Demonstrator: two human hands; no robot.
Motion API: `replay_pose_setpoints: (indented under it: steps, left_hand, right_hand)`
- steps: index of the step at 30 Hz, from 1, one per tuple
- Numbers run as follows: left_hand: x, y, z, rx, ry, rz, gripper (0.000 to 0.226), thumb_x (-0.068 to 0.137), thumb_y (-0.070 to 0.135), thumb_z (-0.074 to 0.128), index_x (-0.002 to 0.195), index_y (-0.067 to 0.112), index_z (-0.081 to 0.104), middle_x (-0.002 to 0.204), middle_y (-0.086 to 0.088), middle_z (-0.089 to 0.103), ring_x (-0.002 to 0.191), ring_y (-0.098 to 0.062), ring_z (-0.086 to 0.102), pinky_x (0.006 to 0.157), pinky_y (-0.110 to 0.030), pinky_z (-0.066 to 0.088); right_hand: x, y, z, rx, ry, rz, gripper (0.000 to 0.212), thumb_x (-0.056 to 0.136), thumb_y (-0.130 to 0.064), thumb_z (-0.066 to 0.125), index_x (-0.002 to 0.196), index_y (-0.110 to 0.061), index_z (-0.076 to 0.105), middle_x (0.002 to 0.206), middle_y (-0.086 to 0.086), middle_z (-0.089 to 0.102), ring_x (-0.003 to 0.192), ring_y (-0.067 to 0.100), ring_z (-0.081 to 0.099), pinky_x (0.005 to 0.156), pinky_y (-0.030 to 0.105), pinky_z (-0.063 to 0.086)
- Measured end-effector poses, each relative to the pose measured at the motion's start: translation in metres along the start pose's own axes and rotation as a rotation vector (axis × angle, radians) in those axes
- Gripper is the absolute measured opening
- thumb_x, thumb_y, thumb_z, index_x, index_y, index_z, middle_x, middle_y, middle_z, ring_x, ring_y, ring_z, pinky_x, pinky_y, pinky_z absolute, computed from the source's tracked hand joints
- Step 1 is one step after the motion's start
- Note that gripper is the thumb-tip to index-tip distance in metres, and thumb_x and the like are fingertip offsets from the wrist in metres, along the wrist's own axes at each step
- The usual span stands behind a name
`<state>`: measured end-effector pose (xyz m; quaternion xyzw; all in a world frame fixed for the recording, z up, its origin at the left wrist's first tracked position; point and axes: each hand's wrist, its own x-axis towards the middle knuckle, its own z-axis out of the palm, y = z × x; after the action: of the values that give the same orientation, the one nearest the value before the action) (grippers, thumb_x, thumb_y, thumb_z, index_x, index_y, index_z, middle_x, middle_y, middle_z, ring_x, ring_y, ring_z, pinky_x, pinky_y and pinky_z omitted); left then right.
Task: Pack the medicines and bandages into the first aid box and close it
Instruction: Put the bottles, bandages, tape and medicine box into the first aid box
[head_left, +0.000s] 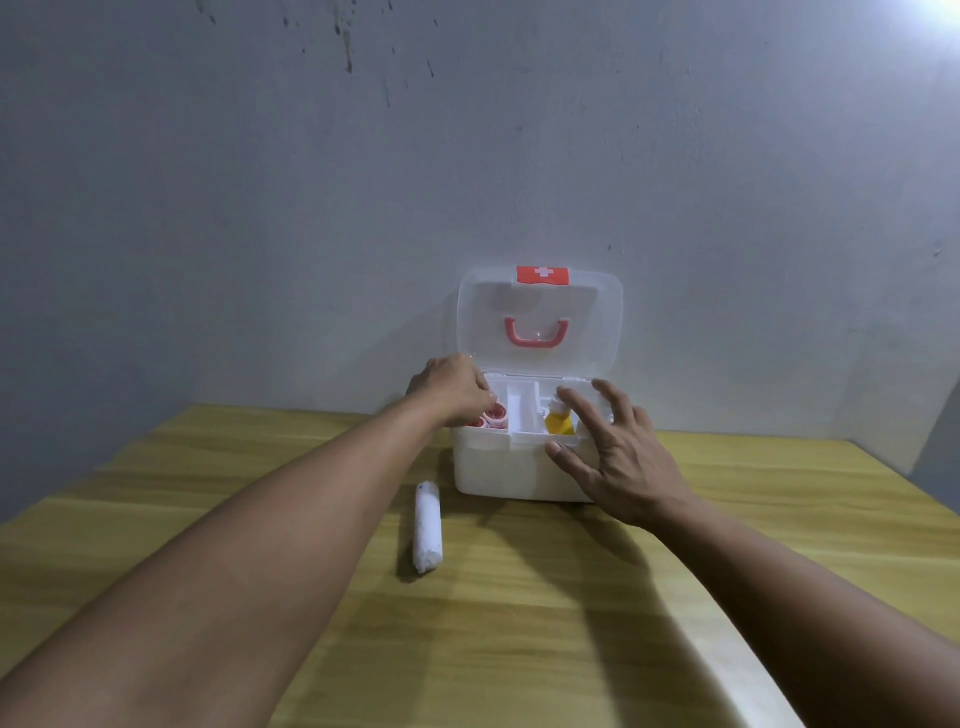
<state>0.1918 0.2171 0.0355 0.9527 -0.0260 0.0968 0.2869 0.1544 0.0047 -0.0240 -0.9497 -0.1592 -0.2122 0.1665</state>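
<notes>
My left hand (457, 389) is curled over the glossy plastic box (498, 467), can't tell if gripping. Right hand (608, 452) fingers spread. Fuzzy bandage roll (428, 527) lies on the wood-grain surface (519, 623).

A white first aid box (511, 470) with a translucent lid (540, 317) bearing a red latch (543, 275) marked by a white cross and a coral-red handle (536, 332). Inside sit red-and-white rolls (493, 415) and a yellow bottle (560, 423). A white bandage roll (428, 526) lies on the yellow-brown wood-grain table (519, 623), before a grey-blue wall (311, 182) flecked with dark spots.

First aid box (511, 470): white, lid (540, 322) raised upright, red handle and cross label visible. Tray compartments: red-and-white rolls (493, 415) at left, yellow bottle (560, 422) at right. Bandage roll (428, 527): white, lying on the tabletop near the box's front left corner.
</notes>
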Motion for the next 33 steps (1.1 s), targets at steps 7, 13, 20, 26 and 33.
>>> replay_pose_setpoints:
  steps: [7, 13, 20, 26, 33]
  left_hand:
    - [-0.013, -0.013, -0.005, -0.075, 0.053, 0.027, 0.034, 0.091, 0.021, 0.053, 0.059, 0.016, 0.063, 0.084, -0.019, 0.068, 0.081, -0.031, 0.058, 0.073, -0.032, 0.044]
    - [-0.046, -0.058, -0.027, 0.061, 0.163, -0.121, 0.019, 0.08, 0.023, 0.067, 0.097, 0.022, 0.075, 0.116, -0.009, 0.072, 0.113, -0.028, 0.064, 0.094, -0.034, 0.051]
    - [-0.072, -0.107, -0.021, 0.143, -0.125, -0.212, 0.037, 0.089, 0.026, 0.063, 0.125, 0.017, 0.067, 0.132, -0.008, 0.064, 0.122, -0.024, 0.058, 0.096, -0.024, 0.042]
    - [-0.078, -0.086, 0.001, 0.098, -0.151, -0.228, 0.063, 0.073, 0.073, 0.054, 0.072, 0.012, 0.07, 0.097, -0.006, 0.074, 0.09, -0.029, 0.068, 0.073, -0.031, 0.047]
    - [-0.089, -0.051, 0.023, 0.317, -0.071, -0.253, 0.036, 0.06, 0.034, 0.068, 0.09, 0.014, 0.072, 0.096, -0.006, 0.073, 0.091, -0.026, 0.067, 0.066, -0.03, 0.045]
  right_hand:
    - [0.001, 0.001, 0.001, -0.01, -0.005, 0.001, 0.064, 0.087, -0.067, 0.041, 0.144, -0.046, 0.022, 0.159, 0.0, 0.01, 0.136, 0.031, 0.028, 0.1, 0.045, 0.045]
    - [0.001, 0.0, 0.001, -0.023, -0.006, 0.001, 0.065, 0.086, -0.067, 0.042, 0.144, -0.045, 0.023, 0.157, 0.004, 0.013, 0.132, 0.035, 0.031, 0.103, 0.046, 0.041]
    - [0.0, -0.001, 0.0, -0.04, -0.031, 0.006, 0.068, 0.085, -0.068, 0.04, 0.145, -0.045, 0.019, 0.157, 0.003, 0.01, 0.133, 0.036, 0.029, 0.101, 0.049, 0.043]
    - [0.0, -0.002, 0.0, -0.029, -0.012, 0.014, 0.067, 0.085, -0.067, 0.042, 0.145, -0.045, 0.021, 0.158, 0.004, 0.013, 0.132, 0.037, 0.031, 0.102, 0.046, 0.041]
    - [0.0, -0.002, -0.001, -0.023, -0.019, 0.015, 0.068, 0.085, -0.068, 0.041, 0.146, -0.045, 0.021, 0.159, 0.003, 0.011, 0.134, 0.035, 0.03, 0.101, 0.047, 0.043]
